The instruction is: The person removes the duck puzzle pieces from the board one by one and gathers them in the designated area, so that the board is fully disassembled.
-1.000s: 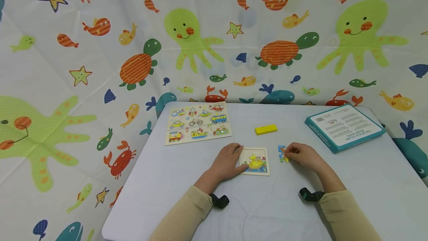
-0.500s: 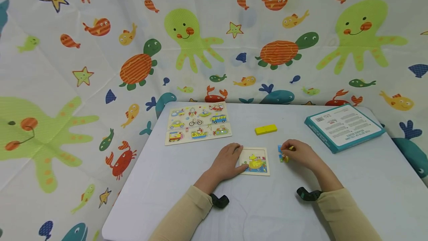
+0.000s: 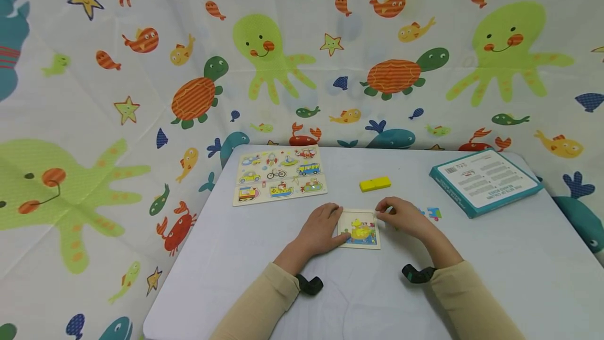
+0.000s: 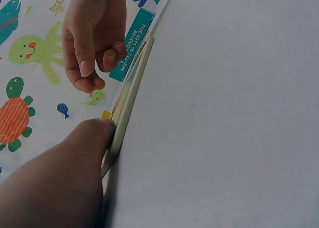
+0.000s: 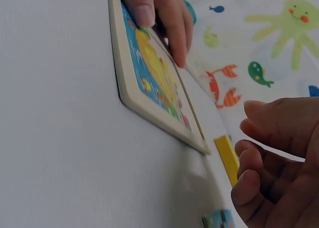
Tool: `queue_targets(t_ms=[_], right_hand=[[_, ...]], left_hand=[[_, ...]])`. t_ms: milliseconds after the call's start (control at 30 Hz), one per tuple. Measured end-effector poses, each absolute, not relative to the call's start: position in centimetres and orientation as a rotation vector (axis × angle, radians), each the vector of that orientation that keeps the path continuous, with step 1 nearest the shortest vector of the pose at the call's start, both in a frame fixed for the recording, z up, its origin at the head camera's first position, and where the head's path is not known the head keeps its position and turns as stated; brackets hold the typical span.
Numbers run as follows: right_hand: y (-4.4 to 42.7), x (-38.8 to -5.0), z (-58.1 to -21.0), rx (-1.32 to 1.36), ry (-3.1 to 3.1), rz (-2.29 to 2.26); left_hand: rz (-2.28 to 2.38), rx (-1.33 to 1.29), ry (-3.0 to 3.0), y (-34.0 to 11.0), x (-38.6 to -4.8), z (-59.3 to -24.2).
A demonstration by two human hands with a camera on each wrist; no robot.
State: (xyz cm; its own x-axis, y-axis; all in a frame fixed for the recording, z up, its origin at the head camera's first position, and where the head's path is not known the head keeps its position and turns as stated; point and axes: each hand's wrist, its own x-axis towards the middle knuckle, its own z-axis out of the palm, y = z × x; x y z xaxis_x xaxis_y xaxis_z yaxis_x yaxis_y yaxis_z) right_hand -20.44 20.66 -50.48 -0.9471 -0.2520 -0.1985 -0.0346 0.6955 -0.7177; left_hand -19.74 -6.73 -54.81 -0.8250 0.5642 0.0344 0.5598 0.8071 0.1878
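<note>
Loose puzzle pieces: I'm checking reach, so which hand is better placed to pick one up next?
Probably the right hand: in the head view it is just beside the loose puzzle pieces, while the left hand rests on the puzzle board, on the side away from them.

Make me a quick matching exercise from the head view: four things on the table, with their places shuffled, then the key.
Things
1. Square wooden duck puzzle
2. Yellow rectangular block
3. Flat teal-and-white box
4. Rectangular wooden vehicle board

Places
A. Right side of the table
B. Touched by the left hand
C. Back left of the table
D. Toward the back, between the board and the box

Pairs: 1-B, 2-D, 3-A, 4-C
</note>
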Motion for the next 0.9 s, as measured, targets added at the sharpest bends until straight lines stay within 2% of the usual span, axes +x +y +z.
queue_targets(t_ms=[500, 900], right_hand=[[16.9, -21.2, -50.8, -0.396, 2.596, -1.077], [15.9, -21.2, -51.3, -0.436, 2.601, -1.034]], left_hand=[[0.28, 0.937, 2.971, -6.7, -19.8, -54.7], [0.283, 0.927, 2.973, -6.7, -19.8, -54.8]])
